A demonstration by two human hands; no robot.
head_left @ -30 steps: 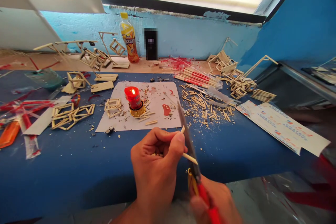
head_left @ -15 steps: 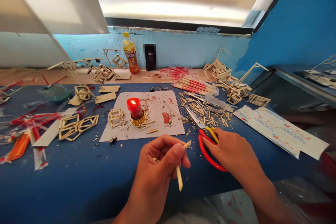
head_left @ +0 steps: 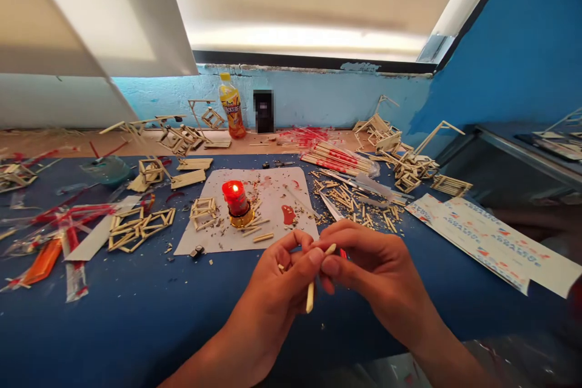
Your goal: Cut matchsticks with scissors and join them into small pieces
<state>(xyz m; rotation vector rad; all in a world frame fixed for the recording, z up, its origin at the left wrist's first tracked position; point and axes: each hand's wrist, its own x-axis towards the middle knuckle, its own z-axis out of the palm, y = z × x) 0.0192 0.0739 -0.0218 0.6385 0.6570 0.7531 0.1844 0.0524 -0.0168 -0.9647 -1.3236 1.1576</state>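
Wooden stick (head_left: 311, 292): thin, pale, short; held above the blue table (head_left: 136, 315), near its front edge.
Left hand (head_left: 273, 297): thumb and forefinger pinched on the stick's upper part.
Right hand (head_left: 377, 279): fingertips closed on the stick's top end.
Handling: judged very light, stiff, brittle; likely to snap if bent.
Grip point: near mid-length, light pressure.
Nearby: lit red candle (head_left: 234, 199) on paper sheet (head_left: 273, 191).
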